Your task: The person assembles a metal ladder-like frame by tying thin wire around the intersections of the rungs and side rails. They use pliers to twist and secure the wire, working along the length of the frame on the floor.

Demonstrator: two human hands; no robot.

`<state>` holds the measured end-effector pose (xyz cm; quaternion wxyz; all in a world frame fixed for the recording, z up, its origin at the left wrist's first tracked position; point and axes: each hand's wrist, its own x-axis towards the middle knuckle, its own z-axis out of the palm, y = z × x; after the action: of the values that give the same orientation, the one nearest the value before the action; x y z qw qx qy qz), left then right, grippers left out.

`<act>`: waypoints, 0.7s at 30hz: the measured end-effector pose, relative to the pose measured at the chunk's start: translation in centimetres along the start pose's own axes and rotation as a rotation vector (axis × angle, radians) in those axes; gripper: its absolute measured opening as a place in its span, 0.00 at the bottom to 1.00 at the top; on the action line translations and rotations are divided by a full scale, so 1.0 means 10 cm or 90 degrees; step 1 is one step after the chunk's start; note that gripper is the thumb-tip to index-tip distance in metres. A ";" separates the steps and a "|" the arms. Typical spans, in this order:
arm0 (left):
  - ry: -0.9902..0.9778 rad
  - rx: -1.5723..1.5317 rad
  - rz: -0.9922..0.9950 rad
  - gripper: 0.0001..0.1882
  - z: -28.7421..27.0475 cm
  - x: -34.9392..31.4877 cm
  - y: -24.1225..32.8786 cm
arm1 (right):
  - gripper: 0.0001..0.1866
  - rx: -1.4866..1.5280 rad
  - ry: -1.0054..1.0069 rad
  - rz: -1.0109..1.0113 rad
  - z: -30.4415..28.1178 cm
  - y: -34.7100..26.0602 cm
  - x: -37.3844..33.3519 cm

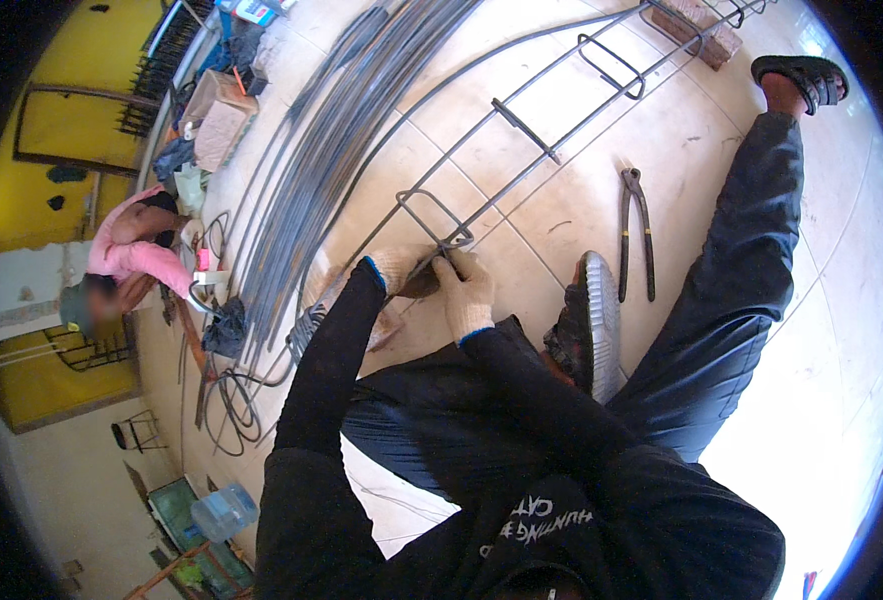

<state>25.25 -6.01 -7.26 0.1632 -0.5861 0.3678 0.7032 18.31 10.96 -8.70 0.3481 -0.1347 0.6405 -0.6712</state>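
My left hand, in a cream knit glove with a blue cuff, is closed around a bar of the rebar cage beside one of its bent stirrups. My right hand, gloved alike, meets it at the same joint with fingers bent and pressed together. Whatever it may pinch there is hidden. From my hands the cage runs toward the upper right, its long bars linked by several stirrups. A pair of end-cutting pincers with dark handles lies on the tiles right of my hands.
A bundle of long steel rods lies left of the cage. A brick supports its far end. My sandalled foot rests near the pincers. At left, another person in pink bends beside coiled wire and a cardboard box.
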 end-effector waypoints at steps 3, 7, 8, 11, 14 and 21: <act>-0.046 -0.099 -0.078 0.19 -0.21 0.34 -0.10 | 0.14 0.092 0.030 0.174 0.05 -0.01 0.10; 0.049 0.465 0.288 0.22 -0.29 0.23 -0.12 | 0.14 -0.143 0.081 0.077 0.11 -0.11 0.10; 0.145 0.619 0.359 0.22 -0.22 0.11 -0.10 | 0.14 -0.197 0.111 0.056 0.13 -0.13 0.09; 0.501 0.507 0.296 0.25 0.21 -0.33 -0.06 | 0.14 -0.155 0.154 0.061 0.19 -0.16 0.07; 0.510 0.405 0.513 0.22 0.64 -0.70 -0.23 | 0.15 -0.017 0.113 0.156 0.24 -0.11 0.11; 0.511 0.372 0.665 0.13 0.77 -0.65 -0.45 | 0.16 -0.079 0.156 0.156 0.29 -0.06 0.17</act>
<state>24.47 3.80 -2.23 -0.1922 -0.4793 0.8046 0.2931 18.71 7.63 -8.19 0.3381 0.0057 0.7300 -0.5940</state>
